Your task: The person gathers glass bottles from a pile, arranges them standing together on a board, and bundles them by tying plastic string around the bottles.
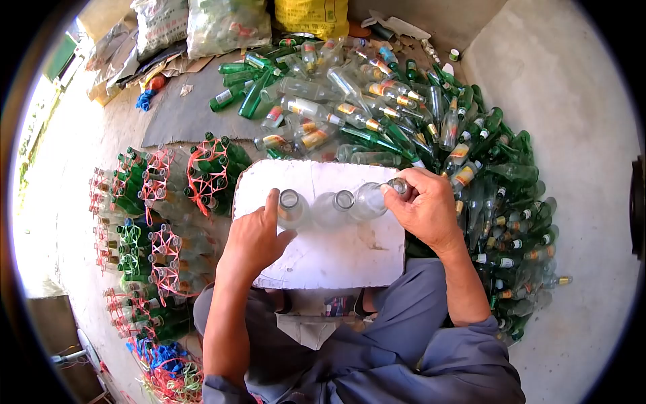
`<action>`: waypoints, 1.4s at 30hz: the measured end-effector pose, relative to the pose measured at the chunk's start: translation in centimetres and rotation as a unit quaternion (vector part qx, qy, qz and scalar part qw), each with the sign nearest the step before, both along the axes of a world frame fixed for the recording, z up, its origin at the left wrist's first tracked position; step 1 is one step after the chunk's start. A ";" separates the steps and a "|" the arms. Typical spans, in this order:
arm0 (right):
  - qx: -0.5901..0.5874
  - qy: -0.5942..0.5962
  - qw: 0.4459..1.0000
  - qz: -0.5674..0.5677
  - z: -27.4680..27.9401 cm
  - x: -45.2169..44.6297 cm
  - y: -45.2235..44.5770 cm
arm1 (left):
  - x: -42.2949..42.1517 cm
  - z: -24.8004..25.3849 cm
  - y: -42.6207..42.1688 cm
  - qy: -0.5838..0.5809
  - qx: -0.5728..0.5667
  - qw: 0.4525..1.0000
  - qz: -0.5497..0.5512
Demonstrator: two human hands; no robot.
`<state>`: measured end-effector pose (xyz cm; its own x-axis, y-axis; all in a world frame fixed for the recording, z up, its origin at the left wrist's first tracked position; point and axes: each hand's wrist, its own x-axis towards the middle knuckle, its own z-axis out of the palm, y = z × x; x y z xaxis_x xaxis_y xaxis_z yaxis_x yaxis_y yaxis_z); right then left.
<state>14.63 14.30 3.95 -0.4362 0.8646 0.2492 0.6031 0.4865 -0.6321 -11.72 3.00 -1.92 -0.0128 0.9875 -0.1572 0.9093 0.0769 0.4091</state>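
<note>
Three clear glass bottles stand on a white board in front of me: the left bottle point(292, 214), the middle bottle point(328, 210) and the right bottle point(369, 201). With thumb and fingers my right hand point(425, 207) grips the neck of the right bottle, which leans toward that hand. My left hand point(258, 232) is beside the left bottle, index finger stretched out and thumb apart, holding nothing. Whether its fingertip touches the glass I cannot tell. The white board point(323, 259) has a worn, chipped edge and sits just above my knees.
A large heap of loose green and clear bottles point(377, 128) spreads beyond the board and down the right side. Bundles of bottles tied with red and green string point(158, 185) stand at the left. Blue and red string point(168, 367) lies lower left. Full sacks point(225, 27) line the back.
</note>
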 end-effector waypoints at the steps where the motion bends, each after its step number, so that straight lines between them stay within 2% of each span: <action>1: -0.005 0.000 1.000 -0.004 -0.1 0.2 -0.1 | 0.0 -0.1 0.0 0.003 -0.001 1.000 0.000; 4: 0.025 0.076 0.995 0.051 -3.4 1.3 0.4 | 0.0 -0.6 0.0 0.008 -0.002 1.000 0.001; 7: -0.176 0.081 0.980 0.038 -7.4 2.2 0.3 | 0.0 -0.8 0.0 0.002 0.001 1.000 0.005; 8: -0.196 0.131 0.970 0.067 -10.0 2.5 0.8 | 0.0 -0.9 0.0 -0.001 0.002 1.000 0.008; 11: -0.111 0.155 0.979 0.075 -12.2 1.9 0.7 | -0.1 -1.4 -0.1 -0.011 0.002 1.000 0.021; 14: -0.232 0.155 0.954 0.107 -10.8 1.6 0.5 | -0.3 -2.3 -0.3 -0.009 -0.010 0.999 0.031; 17: -0.231 0.165 0.953 0.107 -11.7 1.7 0.4 | -0.6 -2.6 -0.3 -0.002 -0.030 0.999 0.032; 20: -0.269 0.144 0.948 0.094 -9.9 1.5 -0.4 | -0.7 -3.0 -0.3 0.007 -0.034 0.999 0.028; 23: -0.177 0.093 0.978 0.053 -13.0 1.2 -1.7 | -0.9 -3.8 -0.4 0.013 -0.024 0.999 0.028; 33: -0.297 0.124 0.945 0.055 -11.6 1.0 -2.5 | -1.1 -4.5 -0.2 -0.030 -0.029 0.998 0.036; 37: -0.335 0.149 0.925 0.095 -11.8 1.6 -2.4 | -1.4 -3.6 -0.6 0.026 -0.034 0.999 0.030; 38: -0.360 0.158 0.915 0.094 -12.1 1.9 -2.3 | -2.0 -4.8 -0.9 0.031 0.006 0.999 0.019; 41: -0.369 0.152 0.912 0.097 -13.4 2.2 -1.8 | -2.6 -3.8 -1.0 0.066 0.012 0.997 0.028; 42: -0.368 0.156 0.912 0.088 -13.3 2.3 -1.6 | -2.6 -3.5 -1.1 0.065 0.066 0.995 0.048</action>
